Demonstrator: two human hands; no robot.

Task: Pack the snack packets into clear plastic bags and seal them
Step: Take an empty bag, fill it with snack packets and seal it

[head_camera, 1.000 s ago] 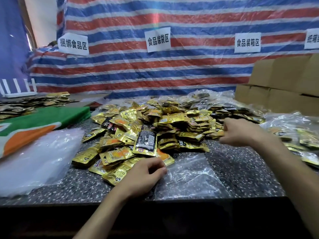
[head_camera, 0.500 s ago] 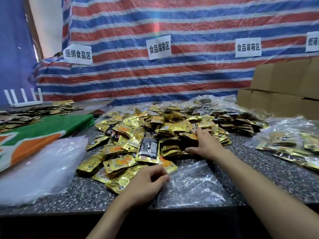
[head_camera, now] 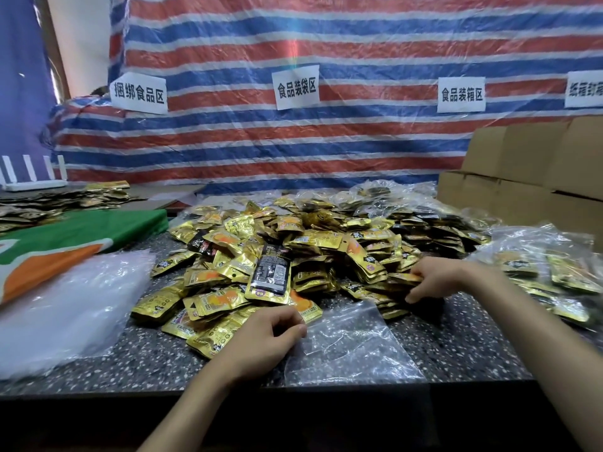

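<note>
Right grip (head_camera: 437, 282) curled round flat gold foil packets (head_camera: 393, 286); left grip (head_camera: 270, 334) pinches crinkled clear bag (head_camera: 346, 347) edge.

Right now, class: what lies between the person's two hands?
In the head view, the upper part of the clear plastic bag and a few gold snack packets lie between the left hand and the right hand.

Bright, even light w/ glare streak on tarp (head_camera: 293, 53); wide-angle edge bending.

packing workshop: labelled tarp wall (head_camera: 326, 141), stacked cartons (head_camera: 528, 177).
</note>
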